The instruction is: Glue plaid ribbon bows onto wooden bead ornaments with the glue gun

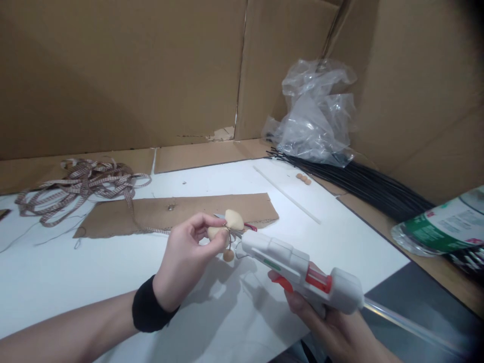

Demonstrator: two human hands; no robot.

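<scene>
Cream rounded piece we pinch with our left grip; right grip, wrapping white plastic glue gun at four o'clock, needs steadiness.

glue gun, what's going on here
A person's right hand holds a glue gun, its tip close to a small cream piece pinched in the left hand. Whether the tip touches it is unclear. A small round tan piece hangs just below. Behind lies a cardboard strip, with a heap of ribbon to the left.
</scene>
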